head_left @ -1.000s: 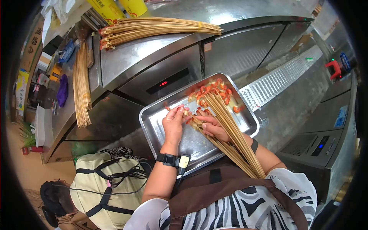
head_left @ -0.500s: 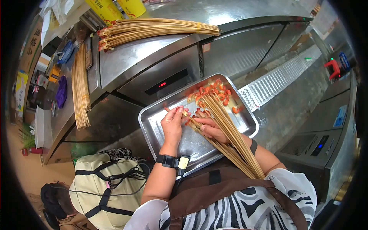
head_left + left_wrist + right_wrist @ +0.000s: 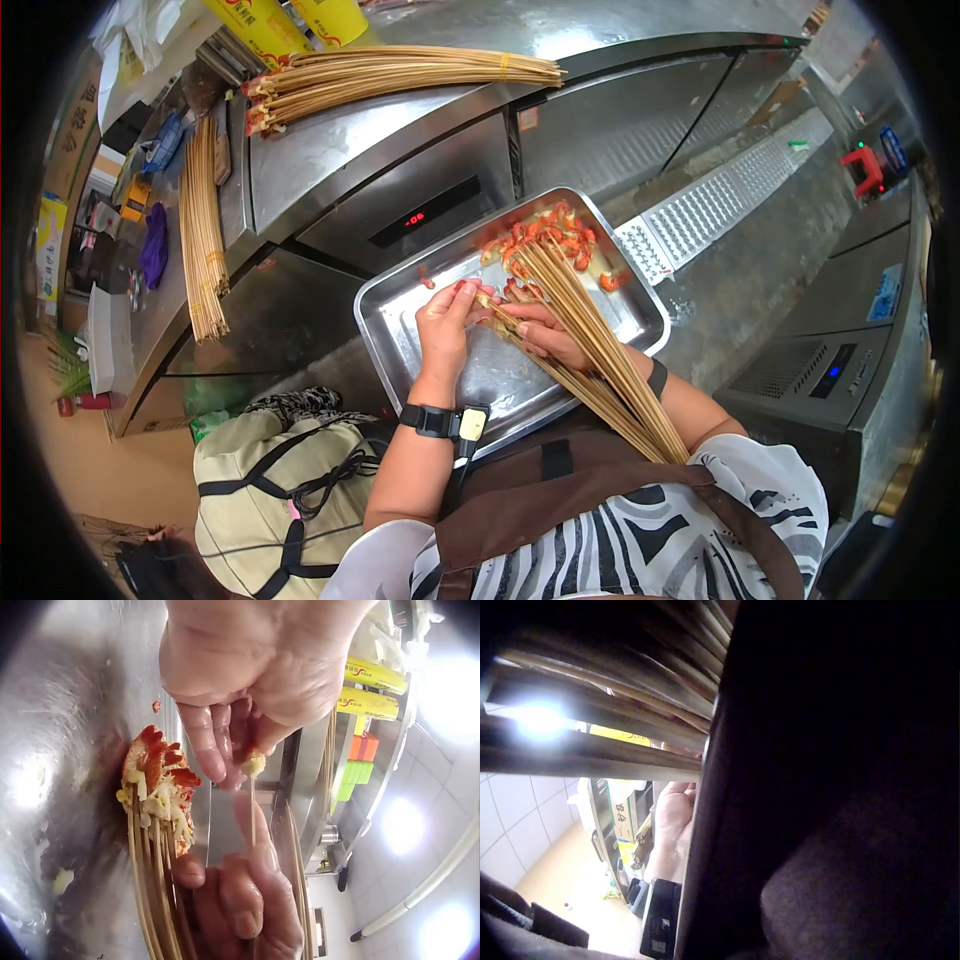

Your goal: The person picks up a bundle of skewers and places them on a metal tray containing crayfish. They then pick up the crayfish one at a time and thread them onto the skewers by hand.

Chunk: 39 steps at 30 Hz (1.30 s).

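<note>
My left hand [image 3: 442, 325] is over the metal tray [image 3: 382, 345], pinching a small red and pale crayfish tail [image 3: 256, 763] between thumb and fingers. The tip of a thin bamboo skewer [image 3: 253, 817] meets this tail. My right hand [image 3: 555, 338] grips that skewer together with several others, whose ends carry red and pale tail meat [image 3: 161, 776]. A thick bundle of skewers [image 3: 605, 350] lies across the right hand and forearm, leaning back to the apron. Loose crayfish tails [image 3: 560, 232] are heaped in the tray's far right corner. Skewers and dark cloth fill most of the right wrist view.
On the steel counter [image 3: 410, 110] lie a large bundle of loaded skewers [image 3: 420, 75] and a bundle of bare skewers [image 3: 203, 240]. A perforated metal strip [image 3: 715, 205] runs along the floor past the tray. Another person's pale-clothed back [image 3: 260, 500] is close on the left.
The head view has shifted slightly, so the surroundings slide left. The other person at the left has leaned lower. Both hands keep nearly the same hold, the left on the tail.
</note>
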Tool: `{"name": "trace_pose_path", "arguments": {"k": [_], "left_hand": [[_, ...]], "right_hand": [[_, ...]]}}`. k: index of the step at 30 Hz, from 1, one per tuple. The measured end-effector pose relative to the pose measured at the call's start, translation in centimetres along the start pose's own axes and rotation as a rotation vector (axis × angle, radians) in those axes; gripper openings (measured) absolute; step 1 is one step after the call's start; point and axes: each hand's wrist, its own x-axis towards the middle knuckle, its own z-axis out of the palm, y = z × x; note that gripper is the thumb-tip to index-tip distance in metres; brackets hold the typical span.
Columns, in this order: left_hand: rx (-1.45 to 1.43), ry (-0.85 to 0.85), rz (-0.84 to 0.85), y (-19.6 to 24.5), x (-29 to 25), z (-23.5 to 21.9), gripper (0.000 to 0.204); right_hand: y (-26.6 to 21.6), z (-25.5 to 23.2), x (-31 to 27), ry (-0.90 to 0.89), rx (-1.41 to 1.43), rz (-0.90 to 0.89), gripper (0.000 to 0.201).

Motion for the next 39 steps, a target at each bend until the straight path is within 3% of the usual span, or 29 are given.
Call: {"name": "trace_pose_path", "arguments": {"k": [7,15,28,32,34,35,37,38,39], "left_hand": [[-0.079,-0.039,-0.109,0.1,-0.2,-0.2,0.020],[-0.171,-0.057,-0.208,-0.3,-0.4,0.2,0.019],[-0.247,-0.101,-0.197,-1.5,-0.7,0.3,0.017],[-0.101,0.006,-0.191,-0.8,-0.7,0.4,0.016],[0.180,-0.008,-0.169,-0.9,-0.3,-0.3,0.015],[0.186,-0.012,-0.164,-1.2,-0.2,-0.4,0.015],[0.296,0.013,-0.149,-2.0,0.2,-0.5,0.015],[0.304,0.005,-0.149,-2.3,0.3,-0.4,0.015],[0.503,0.052,-0.016,-2.6,0.3,-0.4,0.016]], "right_hand": [[1.0,-0.4,0.2,-0.016,0.006,-0.039,0.038],[0.2,-0.1,0.4,0.057,-0.052,-0.063,0.022],[-0.2,0.1,0.2,0.090,-0.033,-0.072,0.021],[-0.6,0.4,0.0,0.100,-0.112,-0.016,0.024],[-0.8,0.4,-0.1,0.158,-0.301,-0.095,0.023],[-1.2,0.3,0.0,0.161,-0.300,-0.104,0.023],[-2.0,0.2,0.0,0.108,-0.589,-0.542,0.024],[-1.9,0.1,-0.1,0.118,-0.587,-0.548,0.024],[-1.7,-0.1,-0.2,0.046,-0.598,-0.489,0.022]]}}
